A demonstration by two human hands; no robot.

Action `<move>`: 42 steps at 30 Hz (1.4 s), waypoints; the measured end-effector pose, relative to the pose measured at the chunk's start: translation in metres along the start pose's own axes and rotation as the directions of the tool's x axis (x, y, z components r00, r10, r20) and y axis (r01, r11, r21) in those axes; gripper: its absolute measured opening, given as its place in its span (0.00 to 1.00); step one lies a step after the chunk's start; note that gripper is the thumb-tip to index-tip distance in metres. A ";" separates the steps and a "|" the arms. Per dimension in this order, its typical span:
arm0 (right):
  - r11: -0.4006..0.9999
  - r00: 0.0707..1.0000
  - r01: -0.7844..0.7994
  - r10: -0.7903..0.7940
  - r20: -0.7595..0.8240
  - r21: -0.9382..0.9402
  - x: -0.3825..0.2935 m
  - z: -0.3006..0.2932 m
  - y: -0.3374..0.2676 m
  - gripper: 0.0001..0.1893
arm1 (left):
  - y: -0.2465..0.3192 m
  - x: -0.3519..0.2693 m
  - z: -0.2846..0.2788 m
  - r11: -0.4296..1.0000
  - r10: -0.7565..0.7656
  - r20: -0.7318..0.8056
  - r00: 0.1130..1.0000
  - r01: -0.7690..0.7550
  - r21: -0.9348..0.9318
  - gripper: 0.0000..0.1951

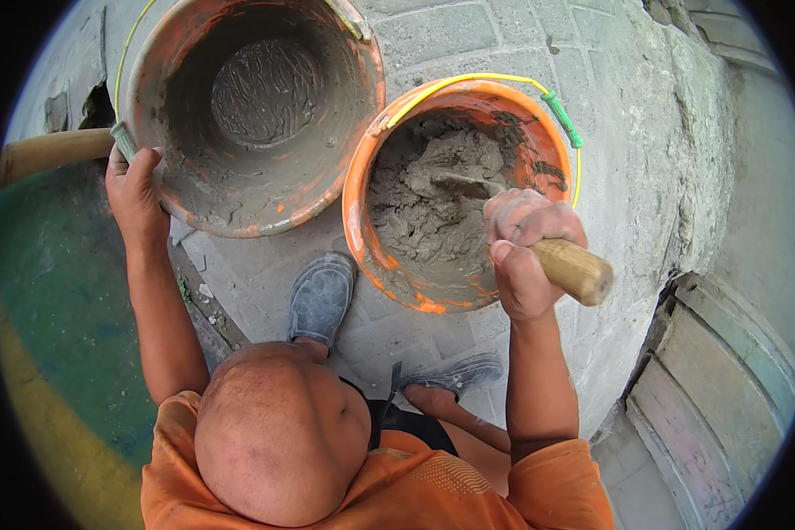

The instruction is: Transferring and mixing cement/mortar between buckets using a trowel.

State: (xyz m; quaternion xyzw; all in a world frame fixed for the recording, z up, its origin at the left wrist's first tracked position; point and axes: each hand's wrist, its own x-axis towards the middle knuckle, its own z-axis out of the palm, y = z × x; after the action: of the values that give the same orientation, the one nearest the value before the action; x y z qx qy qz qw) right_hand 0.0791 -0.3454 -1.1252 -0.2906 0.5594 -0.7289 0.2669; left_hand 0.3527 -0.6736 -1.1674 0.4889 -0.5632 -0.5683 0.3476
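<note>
My left hand (136,192) grips the rim of a large orange bucket (265,182) beside its handle grip. This bucket is tilted with its mouth towards me, and wet grey mortar coats its inner wall and bottom. To its right stands a smaller orange bucket (356,218), partly filled with lumpy grey mortar (430,218). My right hand (530,245) is closed around the thick wooden handle (573,270) of a trowel, above the smaller bucket's right side. The trowel's metal blade (467,185) is partly sunk in the mortar.
A wooden pole (59,151) reaches in behind the tilted bucket at left. The smaller bucket's yellow wire bail with a green grip (562,119) rests along its rim. My grey shoes (321,298) stand on paving. A rough concrete edge and steps (709,391) lie at right.
</note>
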 end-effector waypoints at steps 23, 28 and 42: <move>0.954 0.887 -0.007 0.144 0.439 -0.299 -0.017 -0.003 -0.026 0.16 | -0.005 0.000 0.002 0.998 -0.025 -0.014 1.000 0.024 -0.049 0.20; 0.399 0.805 0.250 0.422 0.418 -0.883 -0.108 -0.041 -0.096 0.22 | -0.004 0.004 -0.007 1.000 -0.012 -0.022 1.000 0.012 -0.019 0.24; 0.329 0.767 -0.375 0.635 -0.091 -0.867 -0.202 -0.059 -0.071 0.17 | -0.003 0.015 -0.009 1.000 0.004 0.029 1.000 -0.003 -0.008 0.19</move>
State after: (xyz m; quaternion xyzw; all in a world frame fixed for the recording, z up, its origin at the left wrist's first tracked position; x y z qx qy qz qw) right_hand 0.1709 -0.1453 -1.0941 -0.2854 0.8603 -0.1914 0.3766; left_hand 0.3573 -0.6900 -1.1716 0.4783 -0.5668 -0.5769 0.3423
